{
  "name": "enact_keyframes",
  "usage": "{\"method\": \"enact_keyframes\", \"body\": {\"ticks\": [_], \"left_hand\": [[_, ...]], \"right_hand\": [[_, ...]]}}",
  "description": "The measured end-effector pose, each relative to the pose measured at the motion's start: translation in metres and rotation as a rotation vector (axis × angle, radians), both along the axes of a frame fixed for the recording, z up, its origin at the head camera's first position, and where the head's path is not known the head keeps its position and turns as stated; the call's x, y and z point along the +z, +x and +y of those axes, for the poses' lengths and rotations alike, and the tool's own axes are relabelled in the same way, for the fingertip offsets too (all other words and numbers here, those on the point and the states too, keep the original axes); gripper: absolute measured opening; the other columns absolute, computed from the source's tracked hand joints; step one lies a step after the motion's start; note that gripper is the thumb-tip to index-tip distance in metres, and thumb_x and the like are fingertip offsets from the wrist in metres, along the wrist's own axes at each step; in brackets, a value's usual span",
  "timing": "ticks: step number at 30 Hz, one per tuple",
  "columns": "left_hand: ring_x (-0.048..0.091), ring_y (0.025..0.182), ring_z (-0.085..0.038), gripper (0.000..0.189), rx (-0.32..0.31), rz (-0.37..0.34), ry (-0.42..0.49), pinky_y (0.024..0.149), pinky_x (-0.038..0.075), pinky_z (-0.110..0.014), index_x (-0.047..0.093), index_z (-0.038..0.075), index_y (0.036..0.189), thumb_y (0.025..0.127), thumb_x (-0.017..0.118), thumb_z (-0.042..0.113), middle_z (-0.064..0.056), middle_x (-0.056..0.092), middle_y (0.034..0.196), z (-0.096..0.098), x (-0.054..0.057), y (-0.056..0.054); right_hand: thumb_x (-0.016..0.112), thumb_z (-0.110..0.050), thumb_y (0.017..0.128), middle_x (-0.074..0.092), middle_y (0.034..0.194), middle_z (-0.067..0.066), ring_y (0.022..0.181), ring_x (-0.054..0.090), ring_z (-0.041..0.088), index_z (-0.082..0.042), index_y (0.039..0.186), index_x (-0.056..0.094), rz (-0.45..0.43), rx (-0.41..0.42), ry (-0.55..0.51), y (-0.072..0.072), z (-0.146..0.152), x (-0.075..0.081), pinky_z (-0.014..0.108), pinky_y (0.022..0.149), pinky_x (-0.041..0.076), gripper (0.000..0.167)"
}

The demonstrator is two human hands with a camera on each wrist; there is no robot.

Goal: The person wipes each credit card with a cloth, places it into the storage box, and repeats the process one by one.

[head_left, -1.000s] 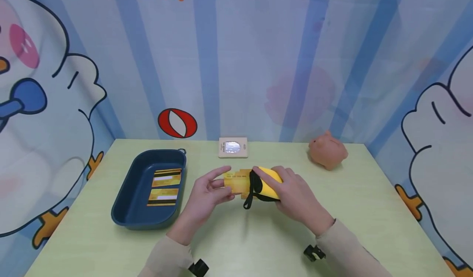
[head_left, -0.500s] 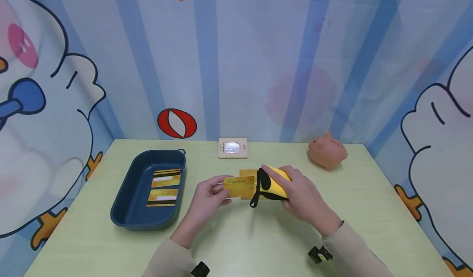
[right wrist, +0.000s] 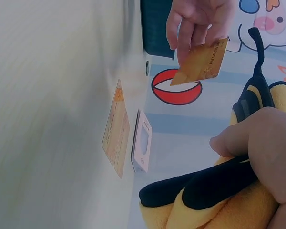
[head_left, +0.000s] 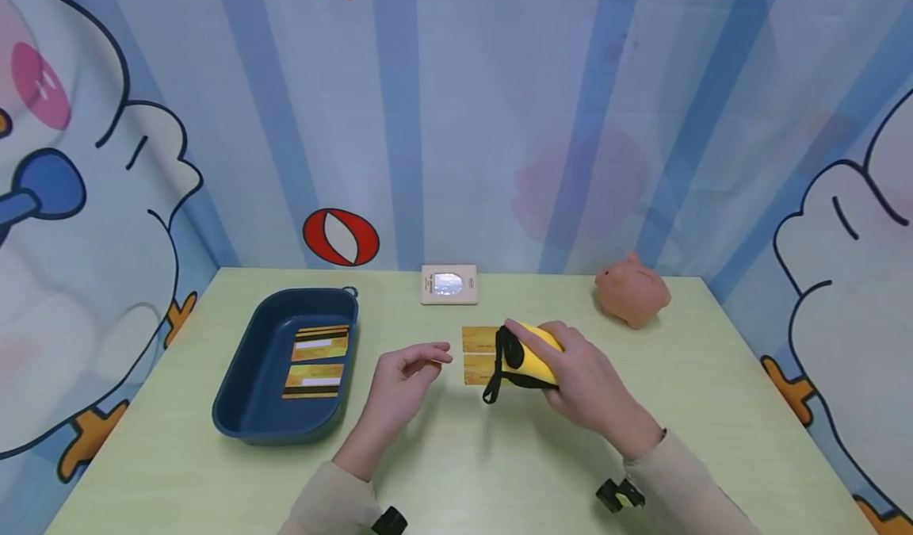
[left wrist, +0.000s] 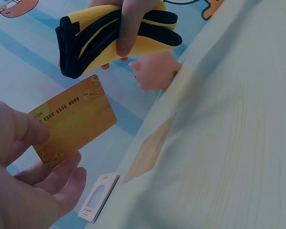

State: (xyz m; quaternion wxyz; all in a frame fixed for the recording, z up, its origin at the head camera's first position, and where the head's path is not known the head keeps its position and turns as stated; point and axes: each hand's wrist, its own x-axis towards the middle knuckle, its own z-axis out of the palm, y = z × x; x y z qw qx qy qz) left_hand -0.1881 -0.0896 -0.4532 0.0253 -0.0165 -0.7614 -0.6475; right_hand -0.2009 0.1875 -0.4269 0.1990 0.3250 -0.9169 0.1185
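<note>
My left hand (head_left: pixel 403 372) pinches a gold bank card (left wrist: pixel 76 119) between thumb and fingers; this card shows in both wrist views but cannot be made out in the head view. My right hand (head_left: pixel 581 376) grips a soft, folded yellow-and-black plush item (head_left: pixel 528 357) with a black strap loop (head_left: pixel 492 384), which looks like a pouch. Two more gold cards, an upper one (head_left: pixel 478 338) and a lower one (head_left: pixel 478 369), lie next to each other on the table, partly hidden by the plush item in the head view.
A dark blue tray (head_left: pixel 246 396) stands at the left with gold cards (head_left: pixel 314 380) in it. At the table's back edge lies a small pale pink box (head_left: pixel 449 284) with an oval window. A pink toy pig (head_left: pixel 632 291) sits at the back right.
The left hand has drawn a card leftward, out from beside the plush item, and its face has turned out of the head view. The right hand has shifted slightly right with the plush item.
</note>
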Motion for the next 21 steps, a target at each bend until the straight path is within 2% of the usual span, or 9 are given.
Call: {"method": "enact_keyframes", "body": {"ticks": [2,4,9,12,16,21], "left_hand": [[0.064,0.129,-0.03,0.023,0.0,0.003,0.012,0.106,0.054,-0.045,0.082,0.009,0.101,0.1,0.063,-0.003,-0.005,0.071,0.134,-0.0005,-0.0001,-0.0001],[0.064,0.127,-0.031,0.023,-0.005,0.003,0.023,0.103,0.056,-0.043,0.082,0.008,0.101,0.098,0.063,-0.005,-0.007,0.07,0.136,-0.0009,0.0,0.0002],[0.074,0.105,-0.026,0.024,-0.035,-0.007,0.05,0.088,0.062,-0.033,0.081,0.006,0.104,0.097,0.063,-0.008,-0.013,0.072,0.127,-0.0011,-0.0021,0.0009],[0.077,0.1,-0.025,0.024,-0.068,-0.006,0.071,0.086,0.063,-0.034,0.08,0.006,0.108,0.1,0.061,-0.007,-0.013,0.073,0.119,-0.0013,-0.0031,0.0011],[0.077,0.104,-0.027,0.026,-0.108,-0.007,0.087,0.089,0.063,-0.036,0.077,0.005,0.117,0.101,0.062,-0.007,-0.014,0.074,0.122,-0.0019,-0.0034,0.0006],[0.072,0.114,-0.029,0.034,-0.163,-0.022,0.066,0.095,0.06,-0.036,0.072,0.002,0.13,0.097,0.067,-0.007,-0.018,0.071,0.132,-0.0029,-0.0017,0.0009]], "right_hand": [[0.085,0.006,0.071,0.06,0.125,0.014,0.1,0.062,0.028,-0.032,0.161,0.044,-0.002,0.001,0.0,0.0,-0.0003,0.0003,0.043,0.08,0.059,0.105],[0.085,0.006,0.071,0.06,0.126,0.014,0.101,0.062,0.028,-0.032,0.161,0.044,-0.005,0.003,0.003,0.0,-0.0006,0.0011,0.043,0.081,0.059,0.106],[0.084,0.007,0.071,0.06,0.127,0.014,0.102,0.062,0.028,-0.032,0.162,0.043,-0.01,0.011,0.005,0.0008,-0.001,0.0035,0.043,0.081,0.06,0.107],[0.084,0.007,0.071,0.06,0.126,0.015,0.102,0.062,0.028,-0.032,0.162,0.043,-0.01,0.013,0.001,0.0015,-0.0009,0.0048,0.043,0.081,0.06,0.107],[0.083,0.008,0.07,0.061,0.125,0.014,0.102,0.063,0.028,-0.032,0.162,0.043,-0.003,0.017,0.0,0.0019,-0.0009,0.0061,0.043,0.081,0.06,0.107],[0.083,0.008,0.071,0.061,0.125,0.014,0.101,0.063,0.027,-0.033,0.162,0.042,0.003,0.033,-0.003,0.002,-0.0024,0.0077,0.042,0.081,0.059,0.107]]}}
